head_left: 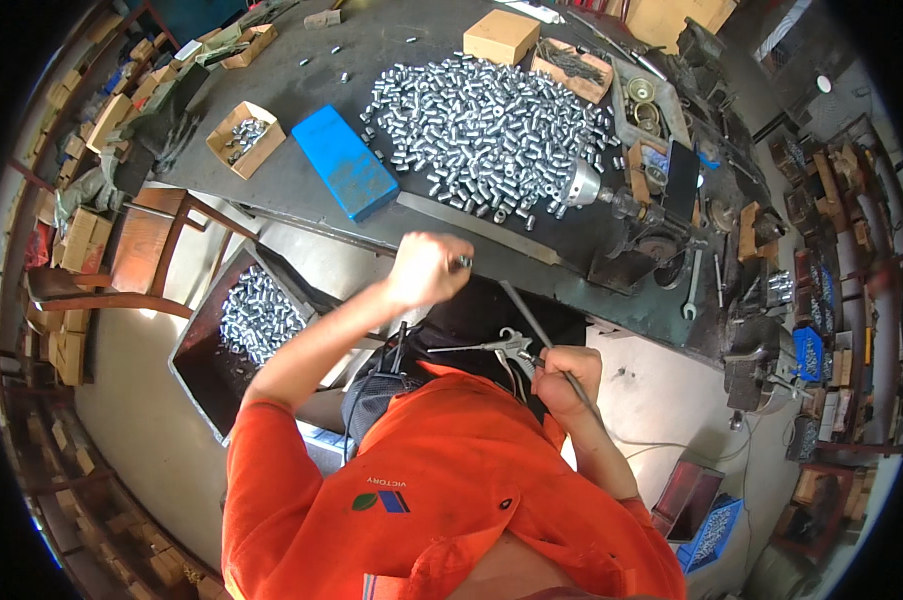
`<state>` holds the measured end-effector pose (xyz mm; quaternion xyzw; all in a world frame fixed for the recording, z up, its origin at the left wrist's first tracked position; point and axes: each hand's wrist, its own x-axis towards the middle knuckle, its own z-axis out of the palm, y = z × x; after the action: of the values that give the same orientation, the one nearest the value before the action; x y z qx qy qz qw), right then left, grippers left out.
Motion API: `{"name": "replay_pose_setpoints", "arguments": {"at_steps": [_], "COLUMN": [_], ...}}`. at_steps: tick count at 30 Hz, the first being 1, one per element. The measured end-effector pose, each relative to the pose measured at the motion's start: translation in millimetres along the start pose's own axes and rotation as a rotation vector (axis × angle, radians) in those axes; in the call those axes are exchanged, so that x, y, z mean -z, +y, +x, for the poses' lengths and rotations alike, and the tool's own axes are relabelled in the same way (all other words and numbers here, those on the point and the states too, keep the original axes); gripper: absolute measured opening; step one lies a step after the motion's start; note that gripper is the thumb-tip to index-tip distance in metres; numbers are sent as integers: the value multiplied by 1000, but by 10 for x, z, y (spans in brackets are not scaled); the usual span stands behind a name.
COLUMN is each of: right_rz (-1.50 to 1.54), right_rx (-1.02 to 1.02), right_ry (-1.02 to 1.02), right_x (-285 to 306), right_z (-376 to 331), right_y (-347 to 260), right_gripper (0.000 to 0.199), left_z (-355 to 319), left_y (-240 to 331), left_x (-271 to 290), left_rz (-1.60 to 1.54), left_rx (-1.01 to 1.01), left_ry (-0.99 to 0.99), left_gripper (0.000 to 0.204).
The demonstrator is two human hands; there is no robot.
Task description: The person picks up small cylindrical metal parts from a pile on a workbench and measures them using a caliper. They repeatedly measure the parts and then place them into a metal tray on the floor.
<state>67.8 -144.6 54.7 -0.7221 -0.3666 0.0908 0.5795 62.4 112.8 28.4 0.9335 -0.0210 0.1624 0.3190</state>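
Observation:
My left hand [427,268] is closed and slightly blurred, held up before the workbench edge. From its fingers shows the end of a small metal cylinder [461,262]. Lower and to the right, my right hand [568,378] is wrapped round a long thin metal bar [528,312], shaped like a file, which slants up and left toward the bench. Beside that hand, at my lap, is a silver air blow gun [512,345]. A big heap of short metal cylinders [482,125] covers the bench beyond both hands. Along its front lies a flat bar [480,230].
A blue box [344,165] and a small carton [262,155] stand left of the heap. At right are a drill chuck [584,185] and a wrench [692,290]. A metal bin [194,335] of cylinders and a wooden chair [150,245] are at lower left.

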Motion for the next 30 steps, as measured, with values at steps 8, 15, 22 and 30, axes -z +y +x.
{"name": "replay_pose_setpoints", "arguments": {"at_steps": [8, 15, 22, 30], "right_rz": [102, 251, 488, 421], "right_rx": [-115, -299, -261, -242], "right_ry": [-24, -21, -121, -191], "right_x": [-75, -197, -323, -424], "right_z": [-159, -184, -125, -88], "right_y": [185, -24, 49, -49], "right_gripper": [28, 32, 22, 21], "left_z": [1430, -6, -2105, -2497], "left_y": [-361, -715, -1838, -2412], "left_x": [509, 1091, 1252, 900], "left_rz": [-785, -253, -179, 540], "left_rx": [244, 343, 898, 1033], "left_ry": [307, 273, 470, 231], "left_gripper": [49, 29, 36, 39]}}
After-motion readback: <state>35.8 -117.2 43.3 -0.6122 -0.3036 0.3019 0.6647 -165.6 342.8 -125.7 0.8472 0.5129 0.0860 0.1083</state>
